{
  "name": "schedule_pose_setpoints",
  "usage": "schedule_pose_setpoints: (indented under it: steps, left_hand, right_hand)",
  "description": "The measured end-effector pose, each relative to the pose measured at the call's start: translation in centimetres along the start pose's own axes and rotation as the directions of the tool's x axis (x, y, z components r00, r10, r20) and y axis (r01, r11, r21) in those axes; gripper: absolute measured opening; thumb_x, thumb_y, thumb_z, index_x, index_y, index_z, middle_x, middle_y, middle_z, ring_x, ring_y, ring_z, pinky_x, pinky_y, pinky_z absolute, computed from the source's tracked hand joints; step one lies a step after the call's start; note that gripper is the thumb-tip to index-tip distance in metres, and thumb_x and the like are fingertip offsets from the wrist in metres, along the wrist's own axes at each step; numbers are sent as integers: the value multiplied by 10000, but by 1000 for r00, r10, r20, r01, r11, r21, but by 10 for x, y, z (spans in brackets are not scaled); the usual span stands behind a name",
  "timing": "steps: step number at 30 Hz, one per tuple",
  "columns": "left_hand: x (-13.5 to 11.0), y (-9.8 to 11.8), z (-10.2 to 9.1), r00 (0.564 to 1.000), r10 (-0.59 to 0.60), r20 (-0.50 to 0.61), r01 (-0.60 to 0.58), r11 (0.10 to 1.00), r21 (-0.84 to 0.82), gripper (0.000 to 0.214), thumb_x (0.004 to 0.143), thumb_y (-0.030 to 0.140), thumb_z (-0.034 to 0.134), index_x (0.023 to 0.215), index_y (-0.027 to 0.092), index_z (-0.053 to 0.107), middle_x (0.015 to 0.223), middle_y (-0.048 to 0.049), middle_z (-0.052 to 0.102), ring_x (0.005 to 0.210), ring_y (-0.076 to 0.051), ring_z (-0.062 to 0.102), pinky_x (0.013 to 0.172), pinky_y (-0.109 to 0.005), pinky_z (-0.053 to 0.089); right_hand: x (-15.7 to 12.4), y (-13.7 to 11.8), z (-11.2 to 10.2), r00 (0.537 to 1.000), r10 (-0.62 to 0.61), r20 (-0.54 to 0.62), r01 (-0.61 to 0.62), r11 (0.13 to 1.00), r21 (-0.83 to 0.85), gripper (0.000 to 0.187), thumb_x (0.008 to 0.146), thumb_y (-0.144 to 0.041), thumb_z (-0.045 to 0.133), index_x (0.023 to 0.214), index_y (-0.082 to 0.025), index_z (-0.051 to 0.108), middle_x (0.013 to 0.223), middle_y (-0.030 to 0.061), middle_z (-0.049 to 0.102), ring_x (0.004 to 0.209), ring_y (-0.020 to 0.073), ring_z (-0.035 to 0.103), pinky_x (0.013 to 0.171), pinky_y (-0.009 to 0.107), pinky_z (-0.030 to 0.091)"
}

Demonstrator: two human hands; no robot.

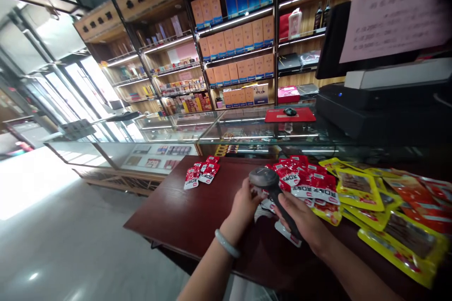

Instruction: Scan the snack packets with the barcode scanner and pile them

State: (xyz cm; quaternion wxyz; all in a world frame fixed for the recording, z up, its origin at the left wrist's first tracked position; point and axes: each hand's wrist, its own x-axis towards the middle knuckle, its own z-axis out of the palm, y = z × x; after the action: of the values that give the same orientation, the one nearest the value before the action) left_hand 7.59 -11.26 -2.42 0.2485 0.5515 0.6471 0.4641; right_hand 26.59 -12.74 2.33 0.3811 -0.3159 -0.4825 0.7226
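My right hand [303, 218] is wrapped around the handle of a dark barcode scanner [264, 177], whose head tilts away over the table. Just left of the scanner head is my left hand [244, 202], a pale bangle [226, 243] on its wrist. Its fingers curl in beneath the scanner, which hides what they hold. Red-and-white snack packets [305, 179] lie in a heap behind and right of the scanner. A smaller group of similar packets [202, 172] rests apart at the table's far left. Below my right hand, a white packet edge [287, 233] sticks out.
Yellow snack bags [358, 188] and orange bags [416, 197] cover the right side of the dark red table [169, 211]. Behind stands a glass counter [233, 127] bearing a mouse [290, 111] on a red mat. A monitor [334, 42] rises at the right; stocked shelves line the wall.
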Motion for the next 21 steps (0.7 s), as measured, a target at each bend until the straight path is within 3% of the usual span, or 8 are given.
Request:
schedule_pose_setpoints:
  steps: [3,6,9,11,14,17,19,21]
  left_hand:
    - [22,-6,-32,988,141,-57,-98,877,470,726,790,313,687,1421,115,386,1465,-225,456,1392,-309,405,1124,-432,354]
    - [44,-26,-77,988,26,-151,100,642,761,818,832,474,636,1442,10,353,1508,-303,344,1466,-370,226,1177,-477,246]
    - [53,-46,-106,970,-117,-215,244,471,848,862,873,587,520,1459,-14,327,1499,-335,328,1461,-404,213,1165,-517,220]
    - [49,-53,-111,972,-157,-176,227,431,873,841,894,596,473,1458,-13,336,1500,-336,324,1457,-404,229,1159,-514,222]
    - [30,-51,-103,992,-103,-72,109,432,895,768,896,588,476,1428,38,407,1502,-295,358,1440,-376,290,1152,-477,246]
    - [11,-36,-92,999,-24,29,-14,477,879,550,907,545,491,1303,167,543,1381,-190,541,1318,-309,469,1117,-423,299]
    - [6,-24,-88,1000,-11,8,-2,492,870,396,919,486,499,1181,205,596,1231,-143,631,1194,-275,555,1046,-386,360]
    - [10,-15,-88,994,-52,-92,106,469,877,373,891,470,551,1118,179,603,1151,-155,646,1140,-288,569,968,-374,405]
  right_hand:
    - [3,8,2,999,43,2,-43,999,-21,519,726,-693,682,888,-213,567,544,-82,474,432,61,386,411,179,292]
    - [6,18,2,997,67,27,-66,997,-30,508,735,-688,674,888,-217,560,556,-82,473,444,67,396,412,179,285]
    - [9,24,3,996,78,53,-77,996,-34,496,754,-683,657,869,-212,555,555,-85,450,451,70,402,417,177,273]
    - [11,26,4,996,65,60,-63,997,-45,484,770,-676,644,866,-210,555,556,-83,451,452,74,404,417,181,275]
    - [13,27,3,996,67,62,-65,997,-35,472,776,-669,644,868,-217,545,553,-85,455,439,73,396,416,186,271]
    - [14,27,1,994,91,58,-90,996,-15,472,771,-663,656,896,-222,539,556,-89,463,432,66,396,421,181,267]
    - [15,26,0,995,82,53,-81,996,-21,469,777,-659,653,886,-218,534,559,-88,470,425,58,387,418,179,264]
    - [15,24,0,996,78,44,-76,997,-31,478,774,-663,652,885,-214,534,558,-86,475,418,53,380,414,178,258]
